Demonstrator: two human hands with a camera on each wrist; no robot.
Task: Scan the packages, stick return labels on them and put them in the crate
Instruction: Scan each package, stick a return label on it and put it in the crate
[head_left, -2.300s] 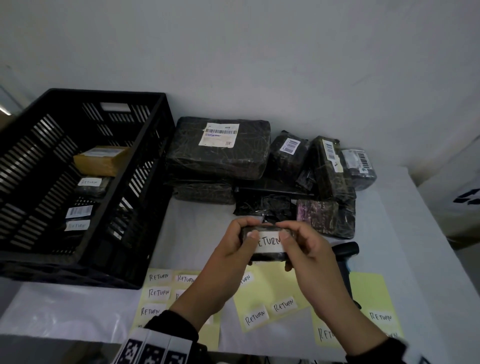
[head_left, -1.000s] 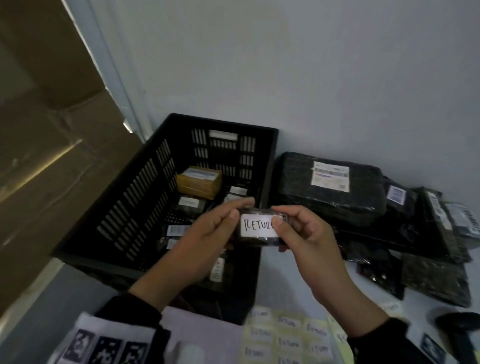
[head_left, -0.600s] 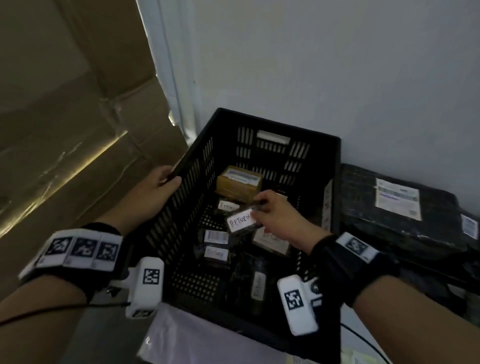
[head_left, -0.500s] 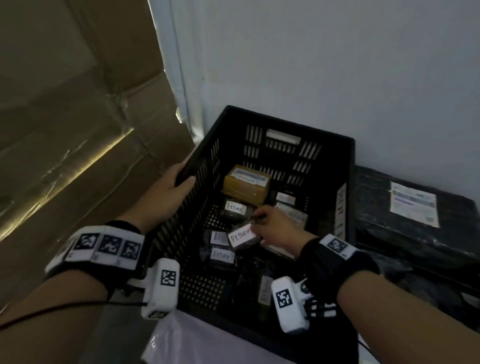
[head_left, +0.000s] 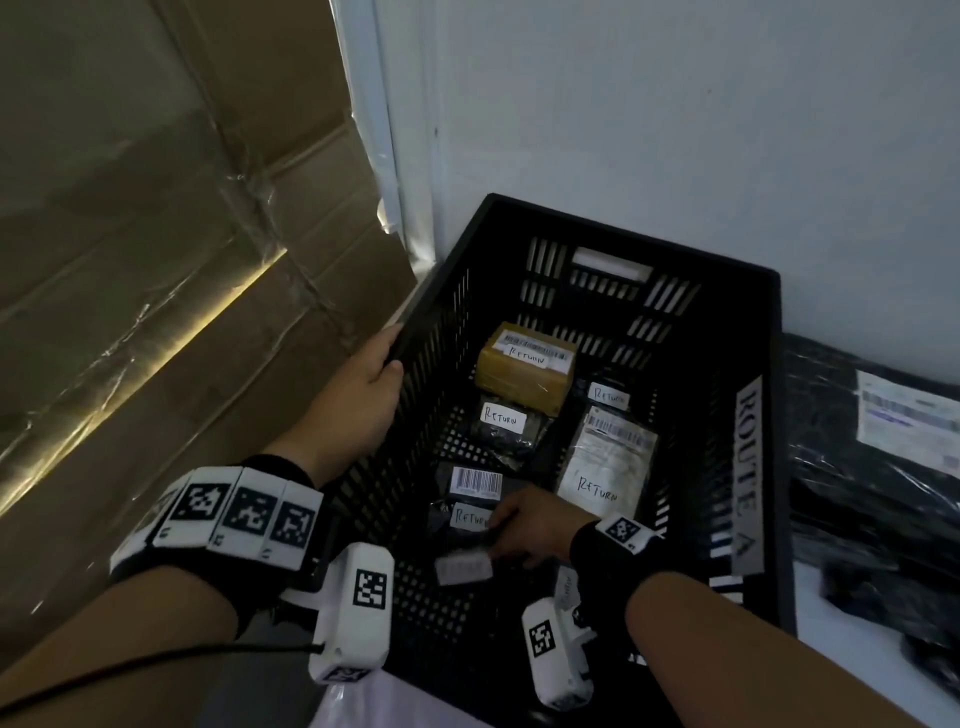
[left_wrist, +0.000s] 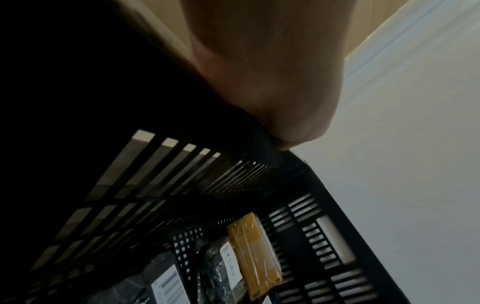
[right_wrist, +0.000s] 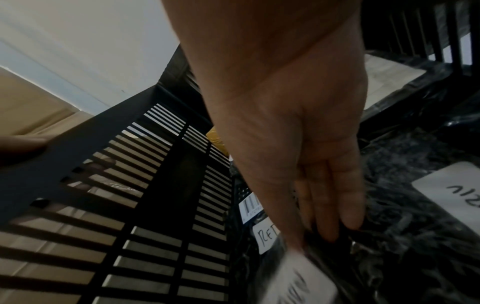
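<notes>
Labelled package now down in crate, right hand letting go.
Package (head_left: 464, 568) is blurred on crate (head_left: 768, 467) floor; right hand (head_left: 524, 530) fingers look straightened, probably released; left hand (head_left: 358, 395) grips rim, unlike 1 s ago.

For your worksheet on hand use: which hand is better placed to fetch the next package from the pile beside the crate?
Probably the right hand: it is nearer the pile and letting go of its package, while the left hand grips the crate rim on the far side.
</notes>
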